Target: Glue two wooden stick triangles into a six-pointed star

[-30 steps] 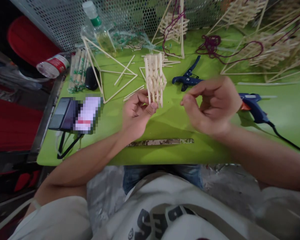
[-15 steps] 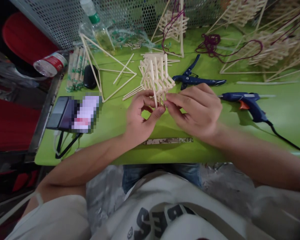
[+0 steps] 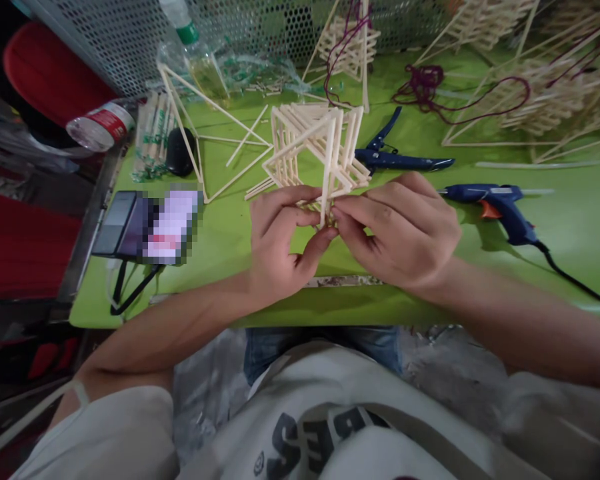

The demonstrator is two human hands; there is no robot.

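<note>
A small lattice frame of pale wooden sticks (image 3: pixel 320 148) is held up over the green table (image 3: pixel 570 227), its square rings facing me. My left hand (image 3: pixel 283 237) pinches its lower edge from the left, thumb and fingers closed on the sticks. My right hand (image 3: pixel 400 230) grips the same lower edge from the right, fingertips meeting the left hand's at the frame's bottom corner.
Blue cutting pliers (image 3: pixel 400 158) and a blue glue gun (image 3: pixel 497 203) with its cord lie right of the hands. A phone (image 3: pixel 150 227) sits at left, a flat strip (image 3: pixel 345 281) near the front edge. Stick triangles (image 3: pixel 205 143), bottles (image 3: pixel 195 47) and more stick structures (image 3: pixel 540 100) crowd the back.
My right hand came in from the right and took hold of the stick frame. Both hands have turned the frame so its open square side faces me.
</note>
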